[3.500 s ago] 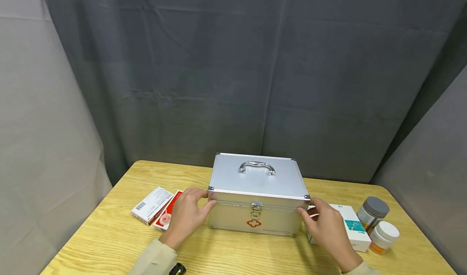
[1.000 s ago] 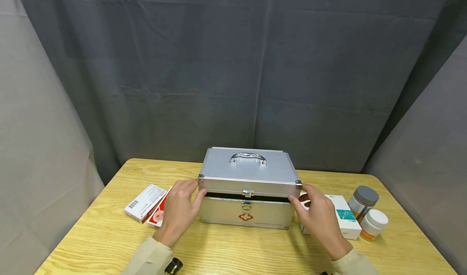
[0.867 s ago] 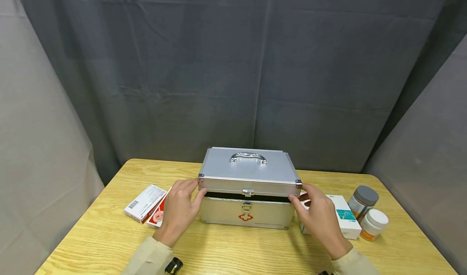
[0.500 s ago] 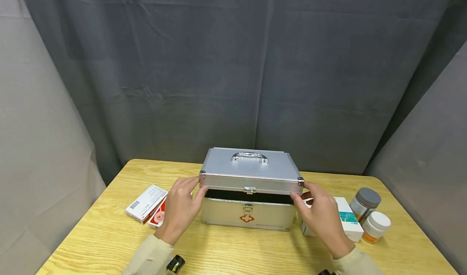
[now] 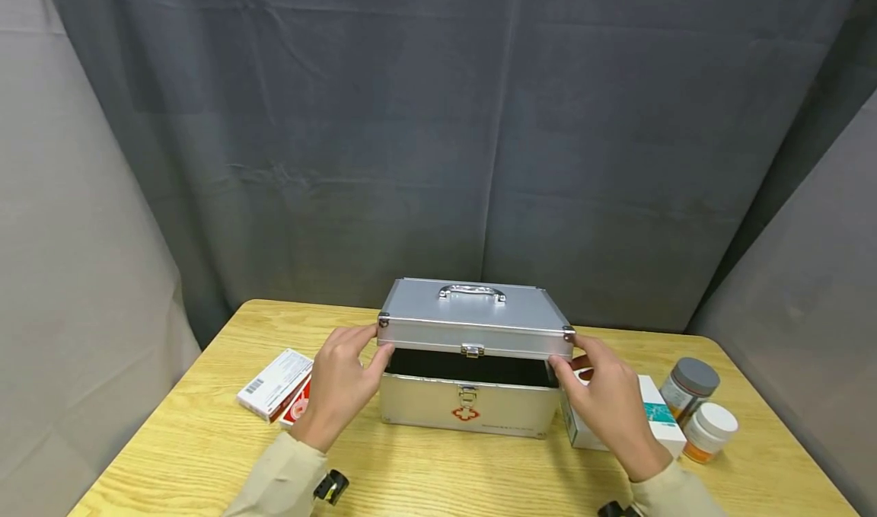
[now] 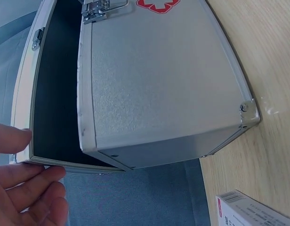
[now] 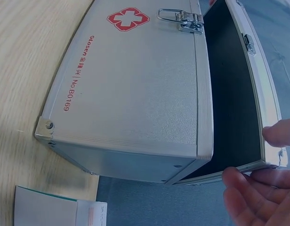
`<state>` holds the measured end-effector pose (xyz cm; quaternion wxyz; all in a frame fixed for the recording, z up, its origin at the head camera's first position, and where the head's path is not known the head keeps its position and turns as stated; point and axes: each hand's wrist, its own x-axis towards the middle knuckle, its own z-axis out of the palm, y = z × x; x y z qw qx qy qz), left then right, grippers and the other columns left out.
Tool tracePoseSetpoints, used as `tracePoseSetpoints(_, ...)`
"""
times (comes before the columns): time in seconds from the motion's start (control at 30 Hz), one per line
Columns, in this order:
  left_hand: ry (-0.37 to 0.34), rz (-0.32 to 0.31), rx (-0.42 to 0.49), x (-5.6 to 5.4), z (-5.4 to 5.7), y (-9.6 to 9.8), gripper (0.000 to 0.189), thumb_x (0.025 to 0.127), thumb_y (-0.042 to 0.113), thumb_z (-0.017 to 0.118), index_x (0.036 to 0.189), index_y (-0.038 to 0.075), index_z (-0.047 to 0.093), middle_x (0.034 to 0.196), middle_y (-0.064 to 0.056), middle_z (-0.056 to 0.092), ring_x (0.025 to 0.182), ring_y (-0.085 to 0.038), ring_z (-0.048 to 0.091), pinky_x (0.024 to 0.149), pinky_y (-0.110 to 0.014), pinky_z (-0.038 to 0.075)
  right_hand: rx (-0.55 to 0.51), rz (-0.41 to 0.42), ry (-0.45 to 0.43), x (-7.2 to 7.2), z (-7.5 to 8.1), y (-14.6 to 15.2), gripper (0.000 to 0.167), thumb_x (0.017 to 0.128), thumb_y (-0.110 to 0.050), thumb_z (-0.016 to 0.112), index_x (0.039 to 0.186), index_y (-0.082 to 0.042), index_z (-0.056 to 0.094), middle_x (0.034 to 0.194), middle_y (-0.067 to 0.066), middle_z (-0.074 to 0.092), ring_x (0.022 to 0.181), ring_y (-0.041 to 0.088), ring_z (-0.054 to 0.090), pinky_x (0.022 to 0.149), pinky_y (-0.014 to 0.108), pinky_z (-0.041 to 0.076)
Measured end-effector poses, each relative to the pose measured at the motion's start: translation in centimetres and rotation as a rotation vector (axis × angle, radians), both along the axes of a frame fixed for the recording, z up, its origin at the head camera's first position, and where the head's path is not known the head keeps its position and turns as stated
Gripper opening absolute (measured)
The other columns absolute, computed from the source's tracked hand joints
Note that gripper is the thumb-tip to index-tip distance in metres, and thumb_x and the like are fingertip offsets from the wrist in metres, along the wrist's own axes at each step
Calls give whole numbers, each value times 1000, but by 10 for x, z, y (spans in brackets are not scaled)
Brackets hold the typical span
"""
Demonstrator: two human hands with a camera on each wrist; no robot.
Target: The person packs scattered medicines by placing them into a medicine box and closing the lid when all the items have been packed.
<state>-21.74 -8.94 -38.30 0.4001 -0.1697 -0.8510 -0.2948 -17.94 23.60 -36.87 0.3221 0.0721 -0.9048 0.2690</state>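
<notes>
A silver metal first-aid box point(image 5: 438, 406) with a red cross stands mid-table, its lid point(image 5: 476, 336) raised part way at the front. A dark interior point(image 5: 473, 366) shows through the gap, its contents hidden. My left hand point(image 5: 342, 380) pinches the lid's front left corner, thumb on the front face and fingers along the side. At the front right corner, my right hand point(image 5: 606, 395) grips the lid the same way. The lower latch point(image 7: 185, 20) is unfastened from the lid's catch point(image 7: 249, 44). A metal handle point(image 5: 473, 292) lies on the lid's top.
Left of the box lie a white medicine box point(image 5: 275, 384) and a red-and-white one point(image 5: 298, 404). On the right are a white-and-teal carton point(image 5: 666, 426), a grey-capped bottle point(image 5: 690, 384) and a white-capped bottle point(image 5: 710, 429). A dark curtain point(image 5: 411, 136) hangs behind the table.
The lid was fully down 3.5 seconds ago. Both hands have raised its front edge, and the gap has widened steadily over the last second. The medicine boxes and bottles have stayed put.
</notes>
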Motion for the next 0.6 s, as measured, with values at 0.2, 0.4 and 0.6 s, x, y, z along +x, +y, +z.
tracePoseSetpoints(0.2,4,-4,-7,0,1,0,31,77,16,83,101,-1,76,98,-14,78,92,-30,71,82,-42,57,11,14,11,-1,2,1,36,85,-12,76,114,7,67,97,18,72,71,24,71,62,38,59)
tracePoseSetpoints(0.4,14,6,-9,-1,4,1,32,79,16,82,103,-3,76,98,-16,77,89,-31,70,81,-43,57,21,30,29,-4,6,2,38,87,-13,74,118,7,66,98,19,73,70,24,71,61,38,57)
tracePoseSetpoints(0.6,2,20,-9,-3,11,3,31,81,18,81,104,-1,76,98,-15,77,90,-31,70,81,-43,56,20,32,29,-6,12,2,35,87,-13,73,116,7,65,96,19,71,70,25,70,61,36,56)
